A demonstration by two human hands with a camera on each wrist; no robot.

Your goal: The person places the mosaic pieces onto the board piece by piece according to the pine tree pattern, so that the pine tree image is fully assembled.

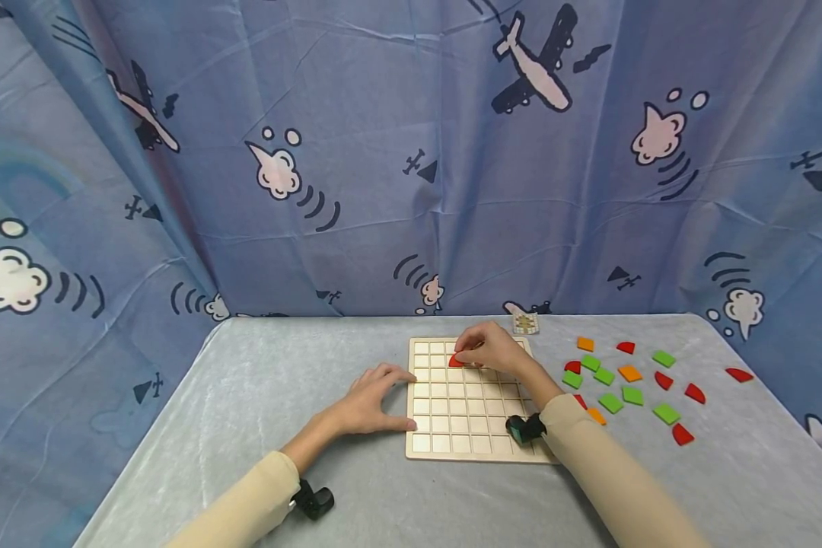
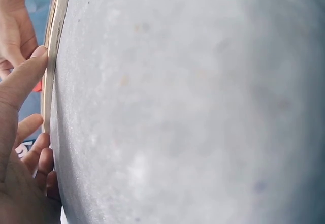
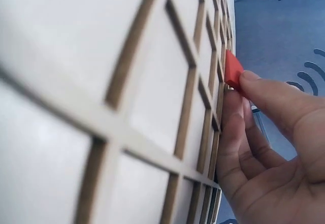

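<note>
A square wooden grid board [image 1: 450, 417] with rows of shallow cells lies on the table. Near its far edge my right hand [image 1: 492, 348] pinches a red quarter-circle tile [image 1: 455, 361] between thumb and fingers; in the right wrist view the red tile [image 3: 233, 70] is tilted against the grid ridges. My left hand [image 1: 373, 401] rests at the board's left edge, thumb and fingers spread and touching it. In the left wrist view, the left hand's thumb [image 2: 31, 71] lies against the board's side [image 2: 49, 89].
Right of the board lie scattered green tiles [image 1: 667, 413], orange tiles [image 1: 630, 373] and red quarter-circle tiles [image 1: 695, 393]. A small patterned card [image 1: 526, 324] sits behind the board. A blue printed curtain [image 1: 370, 152] hangs behind the grey-covered table [image 1: 281, 380].
</note>
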